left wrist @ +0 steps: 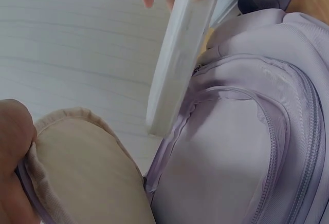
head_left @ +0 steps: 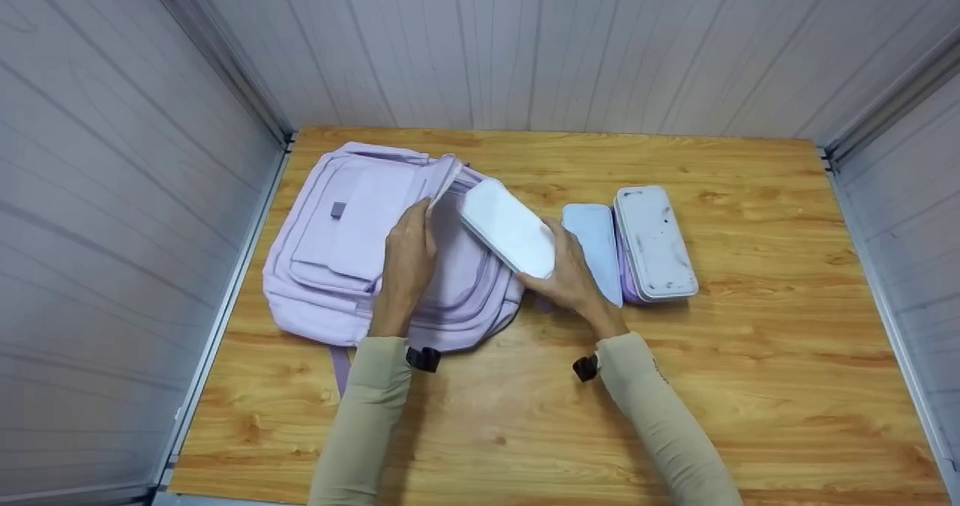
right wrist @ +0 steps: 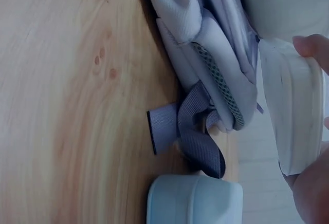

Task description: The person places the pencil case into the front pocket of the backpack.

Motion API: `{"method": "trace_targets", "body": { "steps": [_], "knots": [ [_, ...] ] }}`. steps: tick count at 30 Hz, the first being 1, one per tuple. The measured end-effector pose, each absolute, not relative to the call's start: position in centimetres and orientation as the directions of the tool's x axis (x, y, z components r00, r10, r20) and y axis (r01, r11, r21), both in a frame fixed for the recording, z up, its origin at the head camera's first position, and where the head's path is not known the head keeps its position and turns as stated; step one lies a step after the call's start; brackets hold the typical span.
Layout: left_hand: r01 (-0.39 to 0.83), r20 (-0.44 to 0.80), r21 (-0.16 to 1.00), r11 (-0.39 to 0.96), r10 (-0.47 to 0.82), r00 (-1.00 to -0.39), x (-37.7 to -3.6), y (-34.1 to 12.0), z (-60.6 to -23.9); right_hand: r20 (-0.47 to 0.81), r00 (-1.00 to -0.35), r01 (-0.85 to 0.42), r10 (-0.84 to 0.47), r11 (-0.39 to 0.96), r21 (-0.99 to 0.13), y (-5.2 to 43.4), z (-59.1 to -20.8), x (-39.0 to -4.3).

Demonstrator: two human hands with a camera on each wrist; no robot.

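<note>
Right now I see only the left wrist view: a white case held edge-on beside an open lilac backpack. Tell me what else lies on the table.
Observer: Two more cases lie to the right of the backpack: a light blue case and a white-lidded lilac case, side by side.
Operator: Say which grip has the white case, and where.
Observer: The right grip holds the white case by its near end; the far end points at the backpack's opening.
Operator: Report anything loose near the front edge.
Observer: A lilac strap sticks out from under the backpack's near edge, lying on the table.
</note>
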State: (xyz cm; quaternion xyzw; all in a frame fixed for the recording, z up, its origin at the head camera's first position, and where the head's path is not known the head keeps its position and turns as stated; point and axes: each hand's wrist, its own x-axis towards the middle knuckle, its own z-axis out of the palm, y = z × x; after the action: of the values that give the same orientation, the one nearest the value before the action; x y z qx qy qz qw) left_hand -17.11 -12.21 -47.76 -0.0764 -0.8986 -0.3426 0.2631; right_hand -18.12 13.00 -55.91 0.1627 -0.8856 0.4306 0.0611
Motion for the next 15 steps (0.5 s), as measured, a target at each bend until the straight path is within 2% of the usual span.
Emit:
{"method": "trace_targets", "body": {
  "steps": [15],
  "knots": [
    [0.327, 0.531, 0.569, 0.754, -0.033, -0.847, -17.1, -12.4, -47.7, 0.224, -0.903, -0.415, -0.367, 0.608, -0.677, 10.1, -56.2, -19.5]
  ]
}}
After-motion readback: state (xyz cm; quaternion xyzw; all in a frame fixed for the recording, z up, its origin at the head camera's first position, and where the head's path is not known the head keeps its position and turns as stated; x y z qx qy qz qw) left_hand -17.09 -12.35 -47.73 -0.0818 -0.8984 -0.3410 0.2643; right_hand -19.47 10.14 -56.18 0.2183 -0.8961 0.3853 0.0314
